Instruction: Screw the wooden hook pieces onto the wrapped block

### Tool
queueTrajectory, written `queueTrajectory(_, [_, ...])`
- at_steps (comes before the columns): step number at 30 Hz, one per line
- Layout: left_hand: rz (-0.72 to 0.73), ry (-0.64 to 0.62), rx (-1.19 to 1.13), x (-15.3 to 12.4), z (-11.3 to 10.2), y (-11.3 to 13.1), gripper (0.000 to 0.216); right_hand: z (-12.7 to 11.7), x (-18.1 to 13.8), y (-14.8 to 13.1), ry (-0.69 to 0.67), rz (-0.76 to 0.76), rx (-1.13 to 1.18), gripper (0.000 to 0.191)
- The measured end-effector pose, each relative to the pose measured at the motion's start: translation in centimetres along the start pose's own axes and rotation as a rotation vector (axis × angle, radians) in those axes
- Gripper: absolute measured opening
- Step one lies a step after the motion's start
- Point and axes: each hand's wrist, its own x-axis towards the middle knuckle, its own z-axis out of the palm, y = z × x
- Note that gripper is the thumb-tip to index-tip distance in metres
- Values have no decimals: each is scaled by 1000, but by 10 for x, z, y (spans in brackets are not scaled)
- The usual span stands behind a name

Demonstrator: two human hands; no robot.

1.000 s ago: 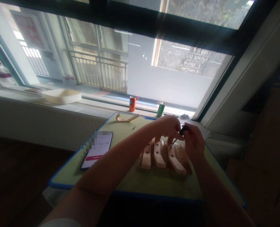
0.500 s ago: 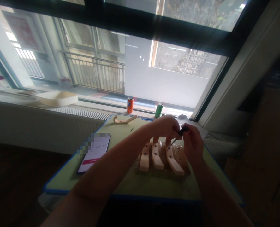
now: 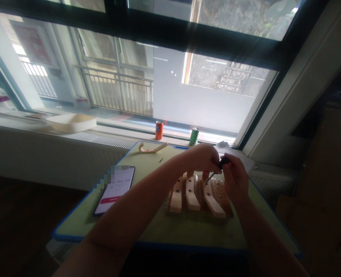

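Note:
My right hand (image 3: pixel 236 177) is closed around the black handle of a screwdriver (image 3: pixel 223 161). My left hand (image 3: pixel 207 157) reaches across from the left, its fingers curled at the handle's lower end. The slanted shaft meets a screw near the upper hole of the rightmost wooden hook (image 3: pixel 213 204). Beside it lie a middle wooden hook (image 3: pixel 192 196) and a left wooden hook (image 3: pixel 176 198), each with dark holes or screws. All three rest on a brown board wrapped in clear plastic (image 3: pixel 226 207); my left hand and forearm cover their upper ends. Several small screws (image 3: pixel 220 190) lie on the board's right side.
A phone (image 3: pixel 115 192) showing a timer lies left on the green, blue-edged table (image 3: pixel 80 223). Another wooden hook (image 3: pixel 153 149) and a small bit (image 3: pixel 160 160) are at the back. An orange can (image 3: pixel 159 130), a green can (image 3: pixel 193 136) and a cream tray (image 3: pixel 72 123) stand along the windowsill.
The whole view has shifted slightly, so things sit a little lower. Both hands stay on the screwdriver, and its tip remains at the rightmost hook.

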Motion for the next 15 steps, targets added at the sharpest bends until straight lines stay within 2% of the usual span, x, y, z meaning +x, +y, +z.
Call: queueTrajectory(15, [136,46,-24,9,6,-21,24,1,1,-2,15,-20,-31,30])
